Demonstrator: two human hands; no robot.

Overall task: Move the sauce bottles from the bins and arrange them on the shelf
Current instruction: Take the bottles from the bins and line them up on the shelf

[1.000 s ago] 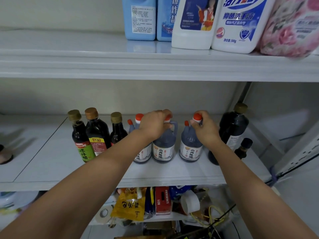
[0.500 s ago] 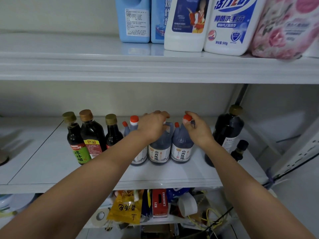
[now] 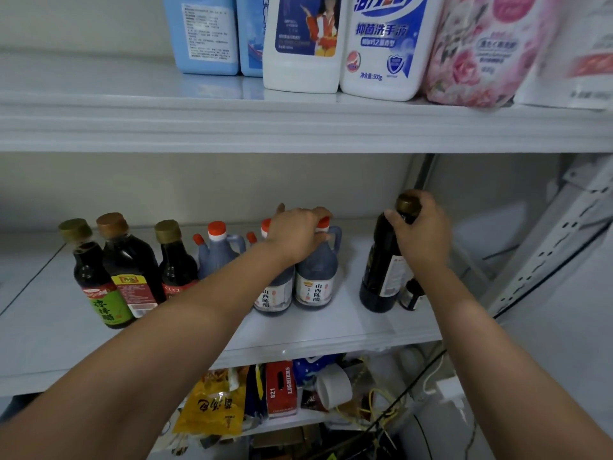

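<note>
On the white middle shelf (image 3: 348, 327) stand three dark sauce bottles with gold or brown caps at the left (image 3: 129, 270). Beside them are three grey vinegar jugs with red caps. My left hand (image 3: 297, 232) rests over the tops of the two right jugs (image 3: 315, 277), fingers curled on them. My right hand (image 3: 421, 227) grips the neck of a tall dark bottle (image 3: 378, 270) with a gold cap, upright at the right. A small dark bottle (image 3: 411, 295) stands just behind it, partly hidden by my wrist.
The upper shelf (image 3: 132, 124) holds blue and white detergent bottles (image 3: 378, 44) and a pink refill pouch (image 3: 477, 51). Below the middle shelf lie a yellow packet (image 3: 212, 406), a red box (image 3: 280, 386), tape and cables. A perforated metal upright (image 3: 547, 240) stands at the right.
My right hand left the rightmost vinegar jug and moved right onto the tall dark bottle's neck. My left hand shifted right onto the two right jugs. The view moved closer.
</note>
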